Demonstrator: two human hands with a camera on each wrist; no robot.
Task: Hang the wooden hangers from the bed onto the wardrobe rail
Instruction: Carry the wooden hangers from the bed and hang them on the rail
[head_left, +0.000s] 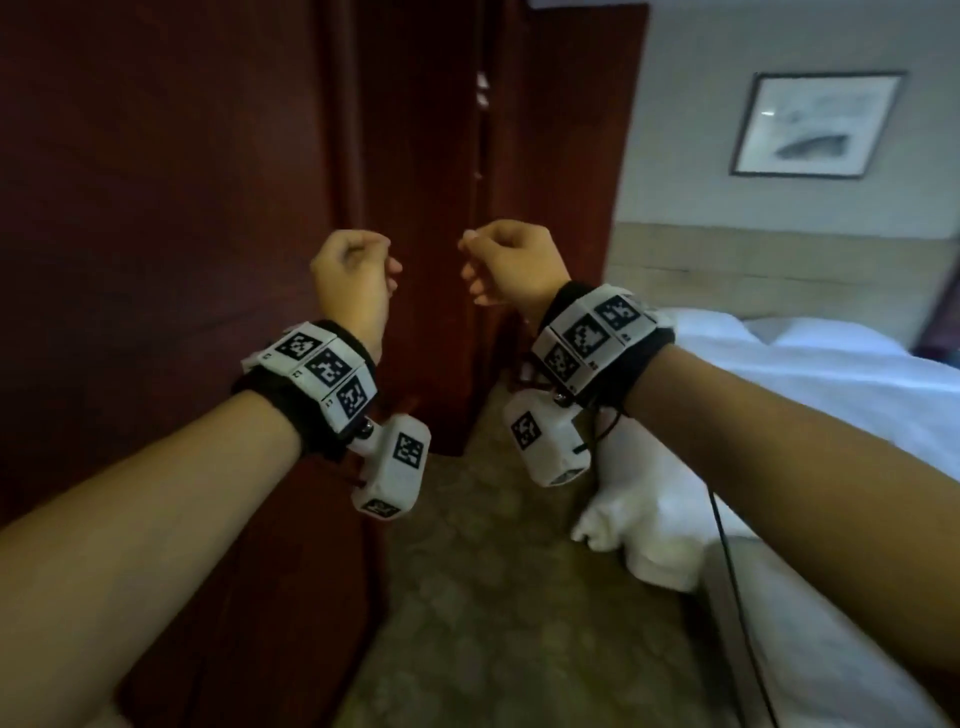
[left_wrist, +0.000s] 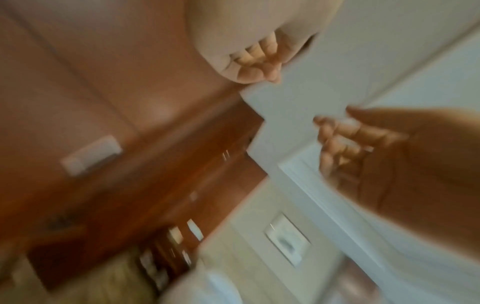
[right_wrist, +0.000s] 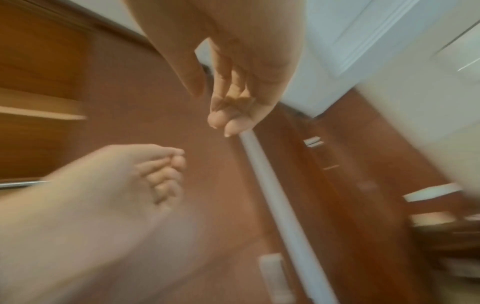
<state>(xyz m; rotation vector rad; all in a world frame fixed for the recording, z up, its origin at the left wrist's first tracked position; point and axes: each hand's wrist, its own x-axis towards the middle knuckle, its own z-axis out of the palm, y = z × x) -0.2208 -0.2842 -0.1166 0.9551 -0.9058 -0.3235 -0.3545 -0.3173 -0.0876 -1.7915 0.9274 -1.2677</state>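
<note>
A: Entry, from the doorway. Any writing?
B: The wrist bands (head_left: 324, 371) carry black-and-white square code tags on white blocks over black straps. There is small print beside the tags, too small to read.
A: Materials?
B: The wardrobe (head_left: 156, 182) is dark red-brown wood with flat, smooth doors that meet at a narrow vertical seam. The carpet (head_left: 493, 597) is patterned olive. The bed (head_left: 831, 389) lies to the right under plain white linen, with a white cloth (head_left: 639, 519) bunched at its near edge. A framed picture (head_left: 818, 124) hangs above it.
A: Hands?
B: The left hand (head_left: 353, 270) and right hand (head_left: 511, 262) are raised side by side, close to the doors near the seam, apart from each other. Both have their fingers curled in toward the palm and hold nothing (both wrist views are blurred, but agree).
A: Hangers?
B: I cannot tell where they are; the stretch of bed in view shows only linen.
</note>
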